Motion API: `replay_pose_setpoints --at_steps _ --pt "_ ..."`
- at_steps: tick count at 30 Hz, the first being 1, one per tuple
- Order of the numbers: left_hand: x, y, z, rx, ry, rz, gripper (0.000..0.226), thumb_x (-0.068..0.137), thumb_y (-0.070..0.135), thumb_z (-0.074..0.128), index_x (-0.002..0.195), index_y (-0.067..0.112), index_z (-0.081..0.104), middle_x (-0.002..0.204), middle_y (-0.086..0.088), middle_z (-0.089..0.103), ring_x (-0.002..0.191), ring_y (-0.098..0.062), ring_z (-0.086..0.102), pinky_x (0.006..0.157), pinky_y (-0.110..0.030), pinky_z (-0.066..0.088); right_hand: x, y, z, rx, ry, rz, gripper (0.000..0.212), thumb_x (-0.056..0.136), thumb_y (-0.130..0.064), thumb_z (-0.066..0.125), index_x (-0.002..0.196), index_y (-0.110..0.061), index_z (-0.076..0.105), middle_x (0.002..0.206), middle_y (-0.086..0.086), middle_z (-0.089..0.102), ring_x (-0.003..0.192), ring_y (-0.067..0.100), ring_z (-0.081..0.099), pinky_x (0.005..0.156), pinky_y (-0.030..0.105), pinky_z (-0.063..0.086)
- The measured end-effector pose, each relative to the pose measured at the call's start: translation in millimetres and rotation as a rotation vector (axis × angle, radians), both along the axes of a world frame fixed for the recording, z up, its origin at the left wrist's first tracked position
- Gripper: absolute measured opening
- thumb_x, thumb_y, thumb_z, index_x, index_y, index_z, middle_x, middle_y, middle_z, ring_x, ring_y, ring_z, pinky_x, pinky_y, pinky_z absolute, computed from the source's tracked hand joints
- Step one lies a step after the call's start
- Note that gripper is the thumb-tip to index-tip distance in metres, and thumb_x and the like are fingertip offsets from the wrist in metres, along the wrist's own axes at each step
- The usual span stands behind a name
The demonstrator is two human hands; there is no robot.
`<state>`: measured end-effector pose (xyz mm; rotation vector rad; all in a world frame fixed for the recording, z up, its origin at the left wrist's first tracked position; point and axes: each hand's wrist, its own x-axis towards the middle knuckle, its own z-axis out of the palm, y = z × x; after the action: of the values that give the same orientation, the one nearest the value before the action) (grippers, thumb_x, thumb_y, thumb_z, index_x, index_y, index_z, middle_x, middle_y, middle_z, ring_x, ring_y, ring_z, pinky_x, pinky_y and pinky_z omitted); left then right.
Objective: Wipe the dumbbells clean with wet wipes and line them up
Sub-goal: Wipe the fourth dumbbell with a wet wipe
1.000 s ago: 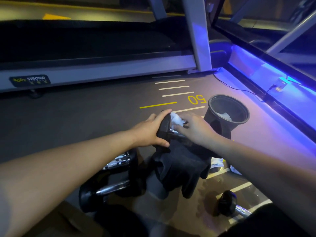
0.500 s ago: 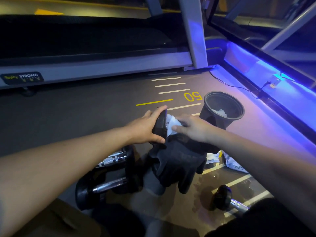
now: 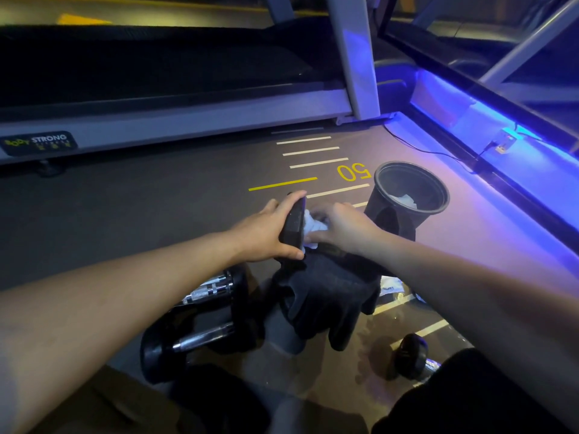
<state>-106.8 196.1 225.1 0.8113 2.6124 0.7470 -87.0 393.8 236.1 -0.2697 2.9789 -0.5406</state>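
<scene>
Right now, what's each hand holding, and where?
Left hand grips the dumbbell by its end weight; right hand presses a white wipe against it.

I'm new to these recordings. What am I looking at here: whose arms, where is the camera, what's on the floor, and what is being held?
There is no machine here: a person wears one camera on the head, looking down at their own two bare arms. The left hand grips the black end of a dumbbell. The right hand presses a white wet wipe against it. A dark cloth hangs just below the hands. On the gym floor lie two more dumbbells at lower left and another dumbbell at lower right. A black bin with white wipes inside stands to the right. A treadmill runs across the back.
</scene>
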Motion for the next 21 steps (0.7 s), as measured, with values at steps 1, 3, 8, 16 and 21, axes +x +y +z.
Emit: replay_pose_setpoints --at_steps 1,3,8,16,21 --pt "0 0 0 -0.002 0.005 0.001 0.114 0.073 0.049 0.084 0.152 0.049 0.003 0.140 -0.004 0.039 0.120 -0.032 0.056 0.098 -0.044 0.048 -1 -2 0 0.034 -0.004 0.006 0.030 0.078 -0.046 0.076 0.097 -0.030 0.059 0.089 -0.004 0.060 0.093 0.025 0.054 0.069 0.033 0.036" --pt "0 -1 -1 -0.005 0.016 0.002 0.113 0.072 0.049 0.084 0.152 0.048 0.005 0.139 -0.003 0.040 0.119 -0.032 0.057 0.096 -0.043 0.049 -3 -6 -2 0.081 -0.020 0.015 0.034 0.075 -0.050 0.077 0.096 -0.030 0.059 0.084 -0.005 0.055 0.095 0.029 0.056 0.067 0.034 0.036" --pt "-1 -2 -2 0.016 0.042 0.004 0.112 0.070 0.047 0.086 0.153 0.044 0.010 0.133 -0.003 0.042 0.114 -0.032 0.058 0.091 -0.039 0.048 -14 -13 -5 0.225 -0.095 0.069 0.045 0.076 -0.052 0.075 0.106 -0.021 0.064 0.096 0.010 0.067 0.096 0.031 0.060 0.069 0.035 0.044" --pt "-6 2 -6 0.030 0.059 0.021 0.113 0.064 0.047 0.089 0.151 0.042 0.017 0.138 -0.001 0.042 0.118 -0.032 0.057 0.094 -0.039 0.048 -37 -18 4 0.011 -0.575 0.067 0.005 0.082 -0.005 0.060 0.079 -0.008 0.063 0.064 0.009 0.069 0.061 0.027 0.066 0.064 0.037 0.059" --pt "-11 -3 -6 0.098 0.038 0.016 0.113 0.058 0.044 0.093 0.147 0.042 0.024 0.141 -0.001 0.042 0.125 -0.024 0.051 0.102 -0.039 0.046 -22 -28 -1 0.378 -0.200 0.032 0.022 0.081 -0.033 0.069 0.091 -0.016 0.060 0.093 0.010 0.070 0.086 0.030 0.067 0.068 0.032 0.046"
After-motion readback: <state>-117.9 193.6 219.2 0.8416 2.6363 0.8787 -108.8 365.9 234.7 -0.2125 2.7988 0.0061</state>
